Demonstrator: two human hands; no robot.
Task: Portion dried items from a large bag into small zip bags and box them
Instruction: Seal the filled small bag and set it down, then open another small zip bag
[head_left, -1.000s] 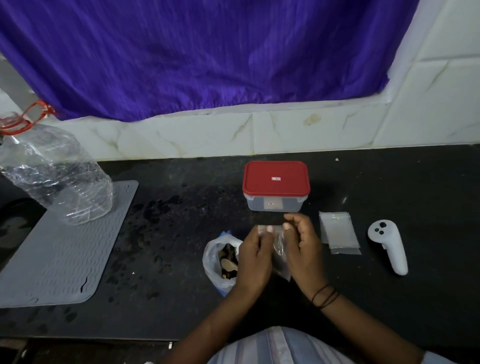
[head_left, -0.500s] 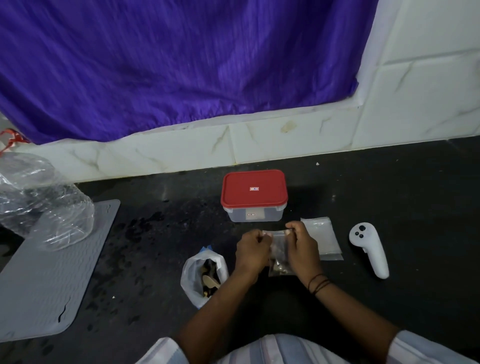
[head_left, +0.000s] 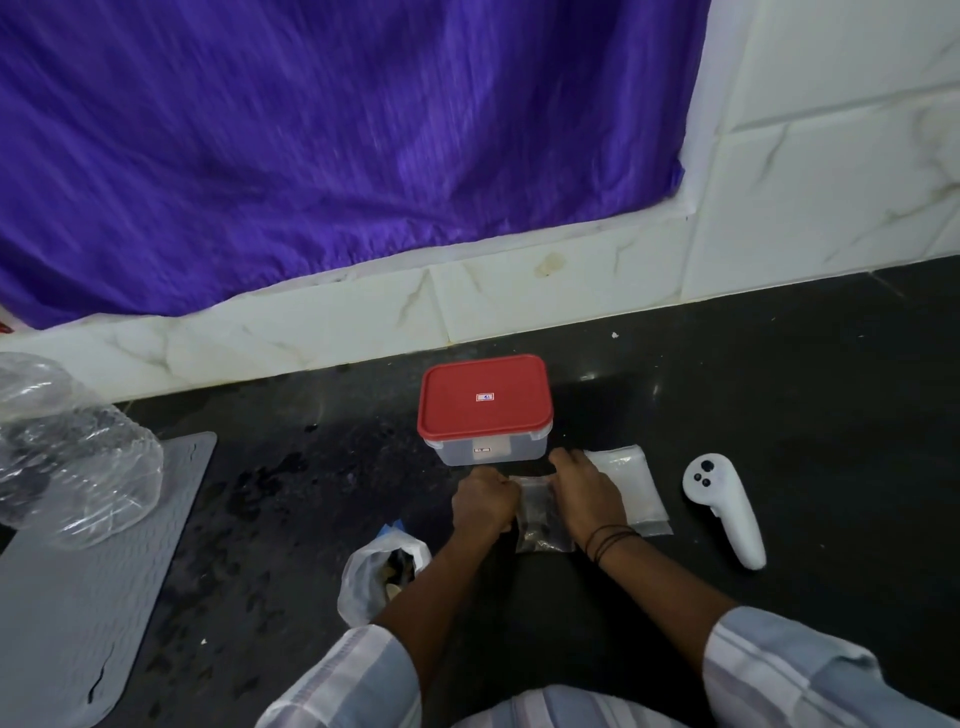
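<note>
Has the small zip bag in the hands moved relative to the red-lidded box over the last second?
Yes. The small zip bag, held by both hands, now sits closer to the red-lidded box, nearly at its front wall.

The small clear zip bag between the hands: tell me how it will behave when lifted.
The small clear zip bag is thin film, so it will likely flop and sag. Only a few dark dried pieces show inside, so it is probably light. Both the left hand and the right hand pinch its top edge, which hints that the film may be slippery.
</note>
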